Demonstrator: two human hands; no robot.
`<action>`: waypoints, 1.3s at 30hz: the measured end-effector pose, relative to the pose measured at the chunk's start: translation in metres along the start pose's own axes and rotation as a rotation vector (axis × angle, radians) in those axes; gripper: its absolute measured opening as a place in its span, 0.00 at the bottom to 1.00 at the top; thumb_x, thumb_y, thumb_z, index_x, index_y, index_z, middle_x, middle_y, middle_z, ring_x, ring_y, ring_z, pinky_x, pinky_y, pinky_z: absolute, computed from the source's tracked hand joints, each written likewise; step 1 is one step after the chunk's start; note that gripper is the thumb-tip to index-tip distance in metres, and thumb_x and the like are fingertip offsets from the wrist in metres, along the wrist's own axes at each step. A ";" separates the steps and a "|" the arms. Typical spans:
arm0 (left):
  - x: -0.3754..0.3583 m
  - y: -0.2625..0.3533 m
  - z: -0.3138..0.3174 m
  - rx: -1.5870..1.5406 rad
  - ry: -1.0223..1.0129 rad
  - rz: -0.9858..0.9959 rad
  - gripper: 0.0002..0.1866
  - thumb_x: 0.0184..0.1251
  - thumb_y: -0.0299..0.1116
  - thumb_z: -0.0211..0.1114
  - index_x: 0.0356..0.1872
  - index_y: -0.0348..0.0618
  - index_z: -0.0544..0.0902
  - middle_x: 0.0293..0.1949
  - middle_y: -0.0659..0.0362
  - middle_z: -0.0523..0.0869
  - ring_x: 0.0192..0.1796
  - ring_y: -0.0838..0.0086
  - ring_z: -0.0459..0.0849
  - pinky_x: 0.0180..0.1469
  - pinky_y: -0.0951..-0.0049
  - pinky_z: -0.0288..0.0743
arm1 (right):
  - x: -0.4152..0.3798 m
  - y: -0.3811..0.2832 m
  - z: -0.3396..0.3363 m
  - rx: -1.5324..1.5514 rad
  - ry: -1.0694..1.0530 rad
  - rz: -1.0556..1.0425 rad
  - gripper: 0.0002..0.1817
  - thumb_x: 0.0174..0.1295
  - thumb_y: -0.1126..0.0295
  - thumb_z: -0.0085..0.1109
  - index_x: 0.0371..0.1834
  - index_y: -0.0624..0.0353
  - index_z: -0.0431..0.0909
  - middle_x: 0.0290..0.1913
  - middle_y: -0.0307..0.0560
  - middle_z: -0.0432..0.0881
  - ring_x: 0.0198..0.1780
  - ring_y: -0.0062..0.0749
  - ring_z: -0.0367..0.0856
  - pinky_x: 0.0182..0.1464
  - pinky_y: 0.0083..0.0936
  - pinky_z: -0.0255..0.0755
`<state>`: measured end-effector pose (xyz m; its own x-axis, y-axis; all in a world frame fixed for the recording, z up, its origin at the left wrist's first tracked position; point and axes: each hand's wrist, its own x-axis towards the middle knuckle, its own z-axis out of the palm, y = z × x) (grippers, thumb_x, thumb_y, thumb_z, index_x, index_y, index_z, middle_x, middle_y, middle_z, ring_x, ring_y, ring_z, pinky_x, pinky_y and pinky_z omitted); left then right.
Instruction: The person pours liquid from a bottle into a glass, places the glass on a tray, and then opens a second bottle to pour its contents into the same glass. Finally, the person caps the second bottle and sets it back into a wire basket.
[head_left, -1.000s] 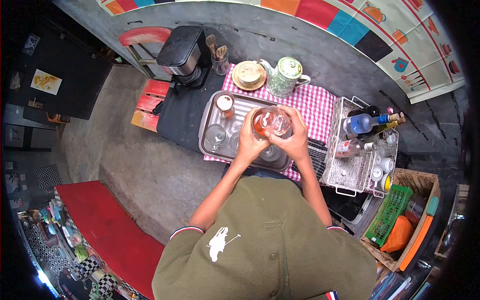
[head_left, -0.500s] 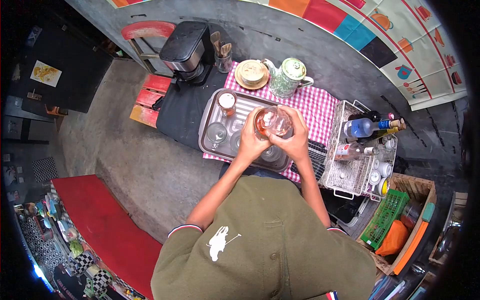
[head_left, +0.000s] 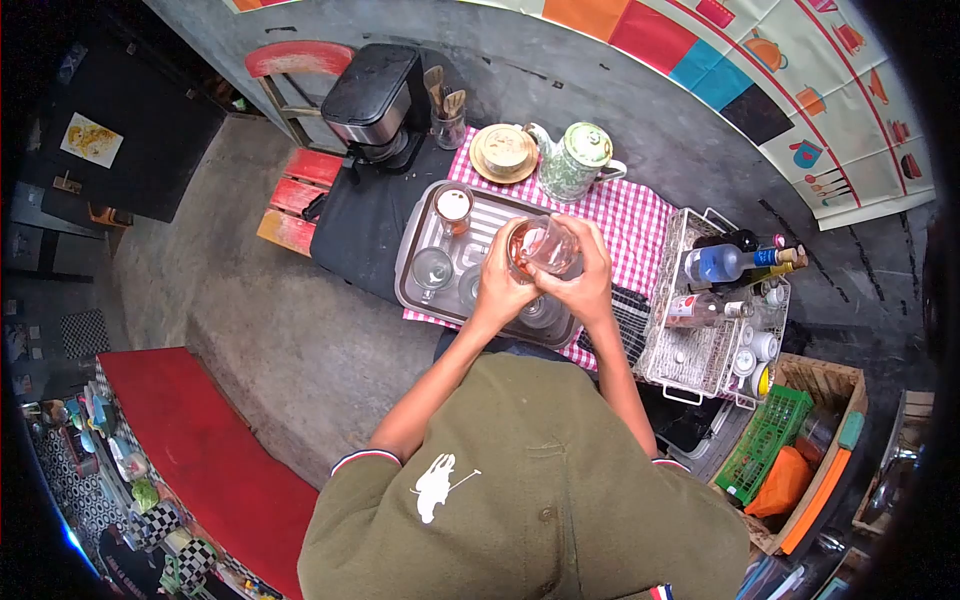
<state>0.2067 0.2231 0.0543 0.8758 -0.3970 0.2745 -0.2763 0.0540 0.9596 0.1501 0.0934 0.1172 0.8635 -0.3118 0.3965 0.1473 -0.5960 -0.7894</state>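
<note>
My left hand (head_left: pixel 503 282) is closed around a glass of reddish drink (head_left: pixel 521 248) above the tray. In my right hand (head_left: pixel 590 283) is a clear glass (head_left: pixel 556 246), tilted with its mouth against the first one. Below them lies a striped serving tray (head_left: pixel 404 240). A glass mug (head_left: pixel 455 207) with a brown drink and a white top stands at its far left. Nearer me on the tray is a clear glass cup (head_left: pixel 432 268). More glassware, partly hidden by my hands, includes a clear glass (head_left: pixel 540 312) beneath my right hand.
Behind the tray are a green speckled enamel pot (head_left: pixel 575 170) and a cup on a saucer (head_left: pixel 503 153). A black coffee maker (head_left: pixel 375 100) stands left beside a jar of utensils (head_left: pixel 449 125). At right, a white wire basket (head_left: pixel 690 350) holds bottles; a wooden crate (head_left: pixel 850 390) sits below.
The clear glass in my right hand has tipped further toward the left-hand glass. The pale pieces seen at the two glasses' mouths are less visible now. Both hands stay nearly in place.
</note>
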 end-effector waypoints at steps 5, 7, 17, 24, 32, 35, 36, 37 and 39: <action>-0.001 0.002 -0.002 -0.013 0.007 0.000 0.44 0.41 0.31 0.80 0.65 0.36 0.69 0.58 0.48 0.79 0.61 0.59 0.80 0.63 0.62 0.74 | 0.001 0.000 0.002 -0.007 -0.006 0.002 0.35 0.39 0.67 0.75 0.57 0.59 0.78 0.50 0.51 0.79 0.52 0.42 0.81 0.54 0.36 0.75; 0.000 0.004 -0.002 -0.015 0.007 -0.009 0.44 0.41 0.30 0.80 0.65 0.36 0.69 0.58 0.48 0.79 0.61 0.59 0.80 0.63 0.62 0.74 | 0.002 -0.001 0.002 -0.010 -0.008 0.003 0.35 0.39 0.67 0.76 0.57 0.59 0.78 0.50 0.51 0.79 0.51 0.42 0.81 0.54 0.36 0.75; 0.003 0.005 -0.004 -0.002 0.010 -0.006 0.44 0.41 0.31 0.80 0.65 0.37 0.69 0.58 0.48 0.80 0.62 0.60 0.80 0.63 0.63 0.73 | 0.003 0.001 0.003 0.011 -0.007 -0.013 0.36 0.39 0.66 0.78 0.57 0.60 0.77 0.50 0.51 0.79 0.52 0.42 0.81 0.55 0.36 0.75; 0.003 -0.001 -0.004 -0.031 0.005 0.006 0.44 0.42 0.30 0.78 0.66 0.37 0.69 0.58 0.48 0.80 0.61 0.61 0.81 0.63 0.64 0.74 | 0.003 0.002 0.005 0.000 -0.012 -0.004 0.36 0.39 0.66 0.77 0.57 0.60 0.78 0.50 0.51 0.79 0.53 0.42 0.80 0.55 0.36 0.75; 0.003 -0.003 -0.005 -0.047 -0.003 -0.012 0.42 0.43 0.28 0.77 0.65 0.36 0.69 0.58 0.48 0.80 0.61 0.62 0.81 0.63 0.64 0.74 | 0.002 0.004 0.006 -0.012 -0.020 -0.001 0.35 0.39 0.65 0.76 0.57 0.58 0.78 0.50 0.49 0.79 0.50 0.40 0.80 0.51 0.34 0.75; 0.004 -0.003 -0.006 -0.057 -0.001 -0.016 0.42 0.44 0.29 0.77 0.65 0.36 0.70 0.58 0.48 0.80 0.61 0.62 0.81 0.63 0.65 0.74 | 0.003 0.003 0.006 -0.013 -0.029 0.013 0.35 0.39 0.65 0.76 0.57 0.57 0.79 0.50 0.48 0.78 0.49 0.37 0.80 0.47 0.31 0.75; 0.004 -0.004 -0.006 -0.066 0.000 -0.020 0.42 0.44 0.29 0.77 0.65 0.36 0.70 0.58 0.48 0.80 0.61 0.62 0.81 0.63 0.65 0.74 | 0.004 0.001 0.006 -0.010 -0.034 0.024 0.35 0.39 0.65 0.76 0.57 0.57 0.79 0.49 0.47 0.78 0.48 0.36 0.80 0.46 0.30 0.75; 0.003 -0.005 -0.005 -0.075 0.001 -0.025 0.42 0.44 0.29 0.77 0.65 0.36 0.70 0.58 0.48 0.80 0.61 0.62 0.81 0.63 0.64 0.74 | 0.005 0.000 0.006 -0.008 -0.040 0.036 0.35 0.39 0.65 0.76 0.57 0.57 0.79 0.49 0.47 0.78 0.47 0.35 0.80 0.45 0.29 0.75; 0.004 -0.006 -0.006 -0.070 -0.006 -0.012 0.41 0.44 0.29 0.77 0.65 0.36 0.70 0.58 0.48 0.80 0.61 0.62 0.81 0.63 0.65 0.74 | 0.005 0.001 0.007 -0.013 -0.038 0.027 0.36 0.39 0.65 0.76 0.57 0.57 0.79 0.49 0.46 0.78 0.46 0.34 0.79 0.43 0.28 0.75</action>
<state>0.2143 0.2263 0.0501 0.8767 -0.4031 0.2625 -0.2371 0.1128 0.9649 0.1582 0.0964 0.1157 0.8846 -0.2998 0.3572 0.1179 -0.5974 -0.7932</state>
